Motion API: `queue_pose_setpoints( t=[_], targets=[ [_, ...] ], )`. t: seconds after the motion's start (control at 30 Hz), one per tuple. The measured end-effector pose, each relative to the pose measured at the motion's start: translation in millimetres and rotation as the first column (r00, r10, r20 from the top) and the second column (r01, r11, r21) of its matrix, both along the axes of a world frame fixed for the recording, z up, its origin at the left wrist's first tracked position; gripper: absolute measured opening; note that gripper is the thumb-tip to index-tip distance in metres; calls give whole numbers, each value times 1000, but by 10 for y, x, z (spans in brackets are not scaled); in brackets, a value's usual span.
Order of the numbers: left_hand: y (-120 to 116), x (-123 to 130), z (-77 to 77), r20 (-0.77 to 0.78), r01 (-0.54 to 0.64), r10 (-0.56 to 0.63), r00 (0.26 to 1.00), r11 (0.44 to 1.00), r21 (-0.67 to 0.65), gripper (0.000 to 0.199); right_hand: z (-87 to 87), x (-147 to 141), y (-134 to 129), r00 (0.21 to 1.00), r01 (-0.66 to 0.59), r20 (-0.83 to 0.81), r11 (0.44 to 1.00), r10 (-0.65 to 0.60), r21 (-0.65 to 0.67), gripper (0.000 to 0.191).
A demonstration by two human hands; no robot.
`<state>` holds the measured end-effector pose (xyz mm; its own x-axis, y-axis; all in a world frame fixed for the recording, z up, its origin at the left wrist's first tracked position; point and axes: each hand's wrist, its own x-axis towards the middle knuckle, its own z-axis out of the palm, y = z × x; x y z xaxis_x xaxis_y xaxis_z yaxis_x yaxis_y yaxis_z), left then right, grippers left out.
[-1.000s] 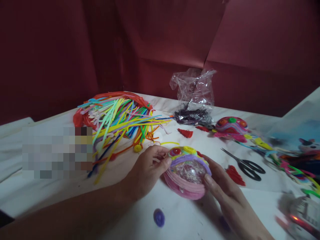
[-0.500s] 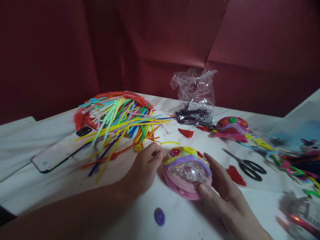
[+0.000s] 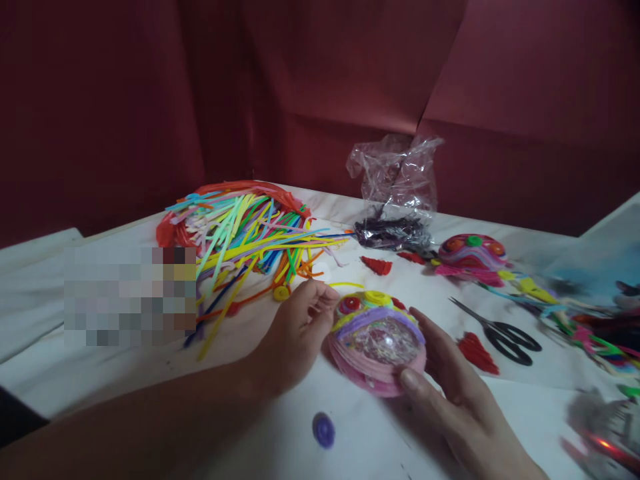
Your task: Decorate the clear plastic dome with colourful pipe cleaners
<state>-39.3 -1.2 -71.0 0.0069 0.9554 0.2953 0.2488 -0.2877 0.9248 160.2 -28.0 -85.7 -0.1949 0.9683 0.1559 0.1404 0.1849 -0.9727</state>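
Observation:
A rounded craft piece (image 3: 385, 343) sits low over the white table. Pink and purple pipe cleaner bands wrap it, a clear dome shows in its middle, and yellow and red coils line its top. My right hand (image 3: 450, 393) grips its right side, thumb in front and fingers behind. Against its left edge is my left hand (image 3: 305, 330), fingers curled in toward the thumb; what they pinch is hidden. A yellow pipe cleaner (image 3: 349, 285) shows just beyond those fingertips. In front of the piece lies a purple coil (image 3: 324, 430).
Many colourful pipe cleaners (image 3: 240, 230) spill from a red wrapper at the back left. A clear plastic bag (image 3: 397, 193) with dark strands stands behind. Black scissors (image 3: 500, 331), a red piece (image 3: 479, 352) and a second decorated dome (image 3: 473, 252) lie to the right. A pixelated patch covers the left.
My left fingers have loosened slightly and stay beside the craft piece. My right hand keeps its grip. The whole view has shifted a little, so things appear further right.

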Motion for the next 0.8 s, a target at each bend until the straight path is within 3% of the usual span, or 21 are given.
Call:
queue_pose_setpoints(
  t=[0.07, 0.2, 0.3, 0.47, 0.6, 0.7, 0.8],
  targets=[
    [-35, 5, 21, -18, 48, -48, 999, 999, -11, 24, -6, 9, 9, 1000, -6, 13, 1000, 6, 0, 67],
    [-118, 38, 38, -12, 297, -298, 954, 953, -61, 71, -29, 44, 48, 999, -48, 22, 998, 47, 45, 65],
    [-141, 62, -6, -102, 292, -301, 948, 952, -97, 95, -44, 57, 69, 997, -78, 0, 996, 78, 49, 68],
    [-119, 71, -88, -156, 293, -311, 937, 947, -128, 101, 23, 63, 55, 990, -139, 29, 989, 138, 40, 75],
    [-99, 98, -98, -118, 234, -241, 963, 970, -68, 93, 275, 269, 52, 940, -219, 282, 974, 193, 64, 77],
    [-88, 112, -52, -73, 284, -290, 954, 955, -86, 85, 456, 610, 37, 885, -100, 465, 979, 6, 177, 62],
    [-83, 103, -6, -49, 311, -321, 946, 939, -144, 87, 429, 970, -17, 787, -32, 589, 940, -186, 339, 46]
  ],
)
